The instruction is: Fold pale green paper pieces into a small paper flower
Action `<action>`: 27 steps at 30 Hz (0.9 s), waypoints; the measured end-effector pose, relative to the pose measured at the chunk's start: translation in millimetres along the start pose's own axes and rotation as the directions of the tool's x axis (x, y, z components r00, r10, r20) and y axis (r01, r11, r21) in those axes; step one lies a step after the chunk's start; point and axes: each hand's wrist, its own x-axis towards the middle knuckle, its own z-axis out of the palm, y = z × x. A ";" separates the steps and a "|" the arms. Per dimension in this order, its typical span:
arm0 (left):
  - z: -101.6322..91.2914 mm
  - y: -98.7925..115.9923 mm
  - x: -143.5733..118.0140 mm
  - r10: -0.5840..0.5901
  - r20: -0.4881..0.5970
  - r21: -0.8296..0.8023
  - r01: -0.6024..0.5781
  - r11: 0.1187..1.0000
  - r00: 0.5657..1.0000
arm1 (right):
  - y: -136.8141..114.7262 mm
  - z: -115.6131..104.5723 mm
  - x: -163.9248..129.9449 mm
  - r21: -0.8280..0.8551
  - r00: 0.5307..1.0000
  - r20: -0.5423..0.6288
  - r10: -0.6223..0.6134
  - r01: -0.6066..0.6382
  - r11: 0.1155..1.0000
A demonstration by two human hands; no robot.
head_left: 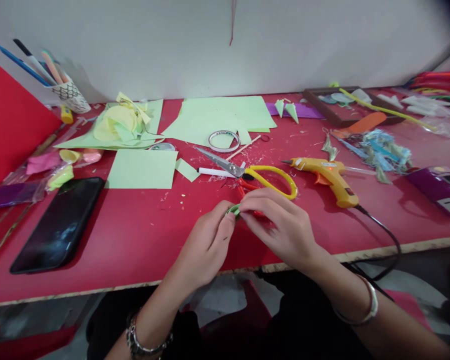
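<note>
My left hand (208,245) pinches a small curled piece of light green paper (233,210) between thumb and forefinger. From the other side, the fingertips of my right hand (279,222) close on the same piece; its far end is hidden by them. Just beyond my hands lie scissors (272,180) with yellow and red handles, blades pointing to the back left. A white pen (215,172) lies by the blades. Cut sheets of the same green paper (142,169) rest to the left, and two small green paper cones (291,112) stand at the back.
A yellow glue gun (332,177) with a black cord lies to the right. A black phone (60,225) is at the left. A tape roll (224,141) and large green sheets (225,112) are behind. A brown tray (345,110), yarn tassels (384,150) and a pen cup (71,95) stand around the red table.
</note>
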 end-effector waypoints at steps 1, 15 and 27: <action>-1.1 2.5 1.4 0.014 0.019 0.046 -0.015 0.999 1.000 | 0.3 -0.7 0.1 -0.030 1.000 0.021 0.000 0.000 1.000; -8.5 6.5 6.6 -0.008 0.211 0.157 -0.026 0.987 0.977 | 1.6 -8.2 -2.0 0.005 0.971 0.236 -0.026 0.025 1.000; -18.7 9.3 4.4 -0.021 0.357 0.030 0.011 0.999 0.934 | -0.8 -8.0 -2.2 0.147 0.972 0.233 -0.013 -0.022 0.989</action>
